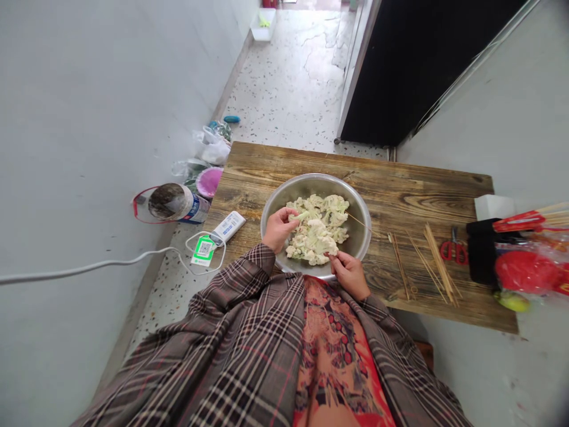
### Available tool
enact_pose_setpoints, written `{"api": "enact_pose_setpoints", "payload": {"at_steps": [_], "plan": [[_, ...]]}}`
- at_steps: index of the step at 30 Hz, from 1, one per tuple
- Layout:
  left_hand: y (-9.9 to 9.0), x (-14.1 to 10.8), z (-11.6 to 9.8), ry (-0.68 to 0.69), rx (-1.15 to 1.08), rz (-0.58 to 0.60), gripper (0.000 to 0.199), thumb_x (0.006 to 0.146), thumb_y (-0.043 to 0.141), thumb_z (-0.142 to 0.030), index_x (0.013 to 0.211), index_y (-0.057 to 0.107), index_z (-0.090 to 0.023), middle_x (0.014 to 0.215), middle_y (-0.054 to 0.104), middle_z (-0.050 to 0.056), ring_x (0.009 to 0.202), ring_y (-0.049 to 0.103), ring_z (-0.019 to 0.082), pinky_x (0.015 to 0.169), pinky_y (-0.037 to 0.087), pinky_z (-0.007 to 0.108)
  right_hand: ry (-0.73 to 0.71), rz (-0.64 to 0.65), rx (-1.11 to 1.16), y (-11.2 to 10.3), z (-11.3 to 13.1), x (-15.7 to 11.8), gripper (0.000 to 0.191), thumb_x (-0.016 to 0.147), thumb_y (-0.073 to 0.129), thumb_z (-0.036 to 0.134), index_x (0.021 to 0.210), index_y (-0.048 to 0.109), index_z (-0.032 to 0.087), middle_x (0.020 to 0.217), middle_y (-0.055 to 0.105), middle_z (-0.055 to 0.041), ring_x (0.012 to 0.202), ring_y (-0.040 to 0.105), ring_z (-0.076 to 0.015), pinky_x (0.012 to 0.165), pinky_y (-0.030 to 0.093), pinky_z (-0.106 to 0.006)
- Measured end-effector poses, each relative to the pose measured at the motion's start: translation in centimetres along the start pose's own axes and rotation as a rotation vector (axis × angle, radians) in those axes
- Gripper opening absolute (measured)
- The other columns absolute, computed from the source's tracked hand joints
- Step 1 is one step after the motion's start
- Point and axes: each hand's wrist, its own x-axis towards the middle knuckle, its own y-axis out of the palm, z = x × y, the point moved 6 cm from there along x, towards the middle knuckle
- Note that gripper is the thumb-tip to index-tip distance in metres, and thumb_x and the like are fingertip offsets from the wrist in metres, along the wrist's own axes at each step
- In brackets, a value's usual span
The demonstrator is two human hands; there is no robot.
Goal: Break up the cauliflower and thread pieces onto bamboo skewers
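A wide metal bowl [363, 249] stands on the wooden table, with pale cauliflower pieces [315, 237] heaped inside. My left hand [278, 228] is over the bowl's left side, its thumb and fingers pinching a small greenish cauliflower piece [301, 216]. At the near right rim, my right hand [347, 273] has its fingertips pressed together at the lower edge of a large floret; whether it grips the floret or something thin is too small to tell. One thin wooden skewer [361, 222] leans across the bowl's right side.
Loose skewers [438, 264] and red-handled scissors [453, 252] lie on the table's [400, 196] right side, near a black container [482, 252] and red plastic packaging [527, 271]. A white power strip [227, 228] with its cable is at the left edge. A bucket [173, 203] stands on the floor.
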Motion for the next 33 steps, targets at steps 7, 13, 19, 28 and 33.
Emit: {"api": "enact_pose_setpoints", "payload": {"at_steps": [7,13,19,28,33], "plan": [[-0.2,0.1,0.2,0.026,0.067,0.009,0.021,0.06,0.075,-0.022,0.076,0.064,-0.014,0.059,0.051,-0.005,0.052,0.04,0.005,0.05,0.032,0.019,0.003,-0.001,-0.003,0.0,-0.4,-0.1,0.04,0.087,0.05,0.043,0.056,0.05,0.018,0.05,0.046,0.0037,0.05,0.041,-0.0101,0.052,0.031,-0.023],[-0.4,0.1,1.0,-0.008,0.069,0.04,0.021,0.06,0.077,-0.023,0.075,0.065,-0.014,0.061,0.056,-0.003,0.054,0.046,0.007,0.052,0.037,0.02,-0.017,0.0,-0.002,-0.2,-0.3,-0.1,0.04,0.087,0.051,0.043,0.056,0.052,0.018,0.051,0.046,0.0033,0.05,0.041,-0.0101,0.052,0.031,-0.023],[-0.1,-0.5,1.6,-0.224,-0.174,0.095,0.033,0.052,0.083,-0.027,0.073,0.061,-0.015,0.063,0.059,-0.002,0.057,0.054,0.01,0.054,0.047,0.025,0.016,0.048,0.096,0.1,-1.0,0.0,0.043,0.086,0.051,0.05,0.059,0.058,0.017,0.05,0.046,0.0026,0.049,0.038,-0.01,0.048,0.03,-0.023],[0.2,-0.6,1.4,-0.242,-0.207,0.092,0.033,0.052,0.082,-0.023,0.076,0.062,-0.014,0.065,0.057,-0.002,0.058,0.053,0.008,0.053,0.048,0.023,0.039,0.101,0.191,0.1,-1.2,-0.2,0.04,0.085,0.054,0.05,0.071,0.065,0.015,0.05,0.044,0.0044,0.048,0.035,-0.0089,0.048,0.028,-0.023],[0.0,-0.4,1.2,-0.201,-0.182,0.052,0.032,0.054,0.081,-0.024,0.076,0.061,-0.014,0.061,0.055,-0.003,0.056,0.052,0.008,0.052,0.047,0.022,0.023,0.079,0.133,-0.1,-1.1,-0.4,0.04,0.085,0.053,0.049,0.066,0.063,0.015,0.05,0.044,0.0038,0.049,0.036,-0.0094,0.049,0.03,-0.023]]}}
